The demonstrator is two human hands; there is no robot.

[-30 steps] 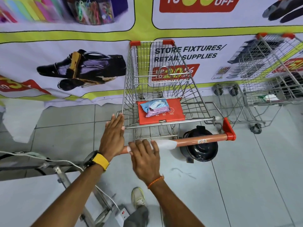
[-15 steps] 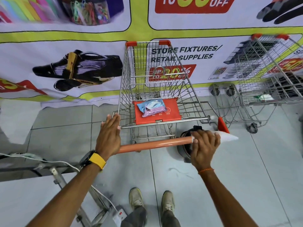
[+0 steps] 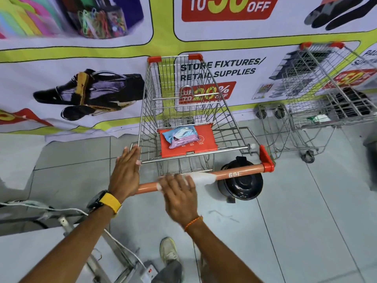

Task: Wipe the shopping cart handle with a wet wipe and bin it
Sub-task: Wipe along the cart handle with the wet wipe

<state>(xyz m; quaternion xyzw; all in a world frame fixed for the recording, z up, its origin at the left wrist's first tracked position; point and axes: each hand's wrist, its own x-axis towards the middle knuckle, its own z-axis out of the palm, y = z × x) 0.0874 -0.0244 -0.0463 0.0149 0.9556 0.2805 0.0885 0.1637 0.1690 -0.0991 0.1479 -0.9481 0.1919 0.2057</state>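
A wire shopping cart (image 3: pixel 183 111) stands in front of me with an orange handle bar (image 3: pixel 240 172). My right hand (image 3: pixel 179 195) presses a white wet wipe (image 3: pixel 204 177) around the middle of the bar, and the wipe sticks out to the right of my fingers. My left hand (image 3: pixel 126 172) lies flat over the bar's left end and the cart's rear corner, holding nothing. A pack of wipes (image 3: pixel 180 136) lies on the orange child-seat flap (image 3: pixel 208 137). A black round bin (image 3: pixel 241 183) sits on the floor under the right part of the bar.
A second wire cart (image 3: pixel 326 99) stands at the right by the wall banner. A metal stand with cables (image 3: pixel 67 223) and a white socket block (image 3: pixel 149 270) are at the lower left. My shoes (image 3: pixel 168 250) are just behind the cart on the grey tiled floor.
My right hand with the wipe slid left along the bar from its right end back to the middle. My left hand stayed at the left end.
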